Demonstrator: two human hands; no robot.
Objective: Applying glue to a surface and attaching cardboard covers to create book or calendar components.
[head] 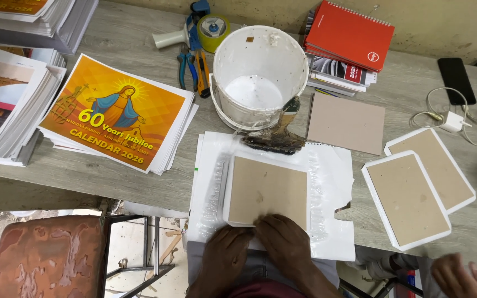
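A brown cardboard board point(266, 189) lies on a white paper sheet point(327, 182) at the table's front edge. My left hand point(224, 251) and my right hand point(284, 238) press side by side on the near edge of the board, where the white paper folds over it. Both hands lie flat, palms down, holding nothing. Glue smears shine on the white sheet to both sides of the board. A dirty glue brush point(276, 138) rests just beyond the board, leaning against a white bucket point(258, 72).
Two finished paper-wrapped boards point(407, 198) point(434, 168) lie to the right, a bare board point(346, 122) behind them. Orange calendar stacks point(120, 113) lie left. Pliers point(194, 69), a tape dispenser point(194, 30), red notebooks point(350, 34), a phone point(456, 80) and charger point(451, 121) sit at the back. Another person's hand point(462, 276) shows bottom right.
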